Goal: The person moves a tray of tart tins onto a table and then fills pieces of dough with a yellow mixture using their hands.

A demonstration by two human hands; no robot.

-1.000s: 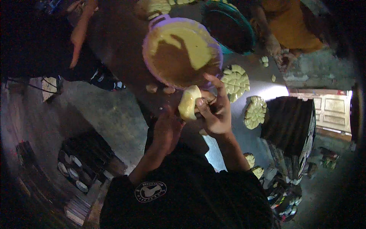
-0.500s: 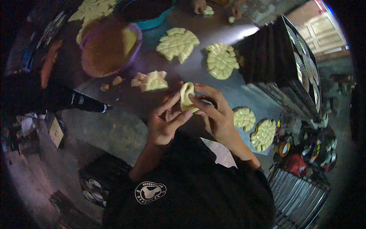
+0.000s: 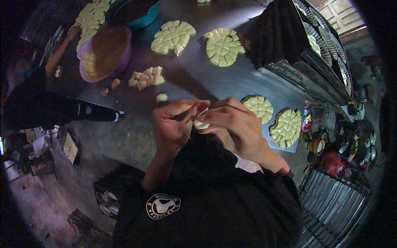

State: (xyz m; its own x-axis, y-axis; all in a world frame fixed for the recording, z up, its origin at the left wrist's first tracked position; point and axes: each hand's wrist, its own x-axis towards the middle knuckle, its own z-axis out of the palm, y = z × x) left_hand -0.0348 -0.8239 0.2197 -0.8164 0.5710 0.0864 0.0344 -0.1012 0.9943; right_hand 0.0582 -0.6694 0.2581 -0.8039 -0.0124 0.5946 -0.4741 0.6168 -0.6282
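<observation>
In front of my chest, a small pale piece of dough is pinched in the fingers of my right hand. My left hand is closed too, its fingertips meeting the right ones at the dough. A dark reddish bit shows between the fingertips; I cannot tell whether it is filling or skin. Just beyond my left hand, a round dough ball lies near the table edge. Past it is a cluster of cut dough pieces. Scored dough rounds lie to the right of my right hand.
A purple basin of brown filling and a teal basin stand at the far left. More scored dough lies on the metal table. Dark stacked trays rise at the right. A co-worker's arm reaches over dough at the left.
The dough, earlier a folded open flap between both hands, is now a smaller closed lump in my fingertips. A dough ball now shows beyond my left hand. The view has shifted.
</observation>
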